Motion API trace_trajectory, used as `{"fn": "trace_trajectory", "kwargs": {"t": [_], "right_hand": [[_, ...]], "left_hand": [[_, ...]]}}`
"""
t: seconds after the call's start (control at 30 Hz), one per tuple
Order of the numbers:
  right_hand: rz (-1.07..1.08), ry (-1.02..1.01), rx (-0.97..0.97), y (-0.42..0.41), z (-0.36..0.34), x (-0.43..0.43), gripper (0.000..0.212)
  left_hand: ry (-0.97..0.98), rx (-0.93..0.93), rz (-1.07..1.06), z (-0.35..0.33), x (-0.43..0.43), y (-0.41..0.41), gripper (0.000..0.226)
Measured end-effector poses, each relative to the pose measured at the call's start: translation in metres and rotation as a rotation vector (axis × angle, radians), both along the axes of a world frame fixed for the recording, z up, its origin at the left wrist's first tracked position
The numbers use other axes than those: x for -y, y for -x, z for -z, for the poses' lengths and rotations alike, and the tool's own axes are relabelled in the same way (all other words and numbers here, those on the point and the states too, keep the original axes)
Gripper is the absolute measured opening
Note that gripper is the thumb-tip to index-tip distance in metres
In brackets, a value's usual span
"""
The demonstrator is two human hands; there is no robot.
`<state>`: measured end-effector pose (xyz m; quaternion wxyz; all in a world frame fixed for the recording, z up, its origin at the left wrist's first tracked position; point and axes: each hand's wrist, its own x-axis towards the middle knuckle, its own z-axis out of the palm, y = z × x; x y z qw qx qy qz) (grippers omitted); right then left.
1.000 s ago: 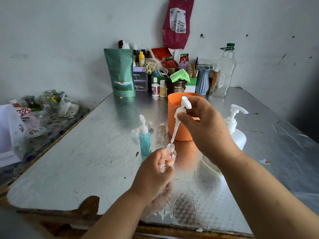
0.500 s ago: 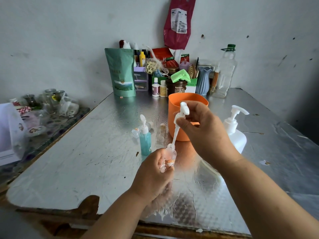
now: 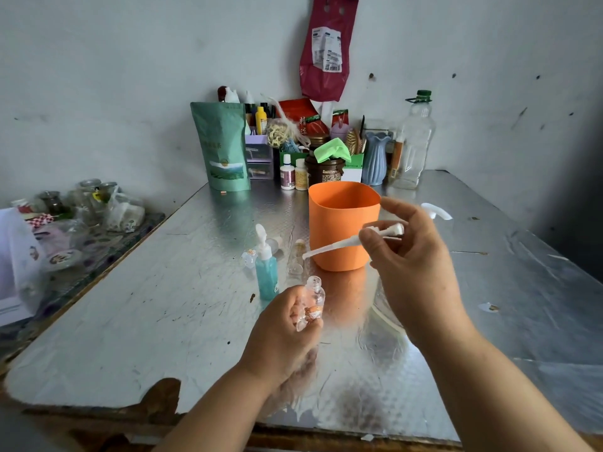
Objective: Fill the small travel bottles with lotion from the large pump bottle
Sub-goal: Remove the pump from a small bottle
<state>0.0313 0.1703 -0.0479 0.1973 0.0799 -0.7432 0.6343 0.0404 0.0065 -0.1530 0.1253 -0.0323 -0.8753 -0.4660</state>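
Observation:
My left hand (image 3: 287,324) grips a small clear travel bottle (image 3: 312,296) with an orange sticker, its neck uncovered and pointing up. My right hand (image 3: 408,252) pinches a small white pump top (image 3: 350,242) with its dip tube lying almost level, tip pointing left, above and apart from the bottle. The large white pump bottle (image 3: 435,212) is mostly hidden behind my right hand; only its nozzle shows. A small blue bottle with a pump (image 3: 266,272) stands just left of the clear one. Further small clear bottles (image 3: 297,259) lie behind it.
An orange cup (image 3: 342,223) stands right behind my hands on the metal-covered table (image 3: 146,305). Pouches, jars, a blue vase (image 3: 375,161) and a tall clear bottle (image 3: 414,141) crowd the back wall. Glass jars and bags sit on a lower surface at left (image 3: 81,216).
My right hand lifted the pump top clear of the small clear bottle and swung it from upright to nearly level. My left hand stayed put, holding the bottle.

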Motion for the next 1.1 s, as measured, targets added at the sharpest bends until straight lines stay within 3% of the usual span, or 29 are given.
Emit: {"fn": "trace_trajectory", "kwargs": {"t": [0.23, 0.43, 0.6, 0.73, 0.93, 1.1], "right_hand": [[0.033, 0.326, 0.035, -0.024, 0.008, -0.038, 0.003], [0.103, 0.657, 0.079, -0.037, 0.013, -0.083, 0.021], [0.250, 0.713, 0.166, -0.033, 0.033, -0.113, 0.014], [0.346, 0.490, 0.318, -0.020, 0.055, -0.125, 0.025], [0.397, -0.308, 0.464, 0.006, 0.088, -0.114, 0.041], [0.347, -0.511, 0.443, 0.010, 0.090, -0.106, 0.049]], "left_hand": [[-0.019, -0.032, 0.020, 0.003, -0.004, -0.003, 0.023], [-0.012, -0.024, 0.033, 0.001, -0.008, -0.008, 0.036], [0.019, -0.024, 0.007, 0.001, -0.011, -0.009, 0.041], [0.028, -0.018, -0.013, 0.002, -0.012, -0.009, 0.042], [0.062, -0.027, -0.014, 0.001, -0.013, -0.010, 0.044], [0.064, -0.032, -0.019, 0.002, -0.012, -0.008, 0.043]]}}
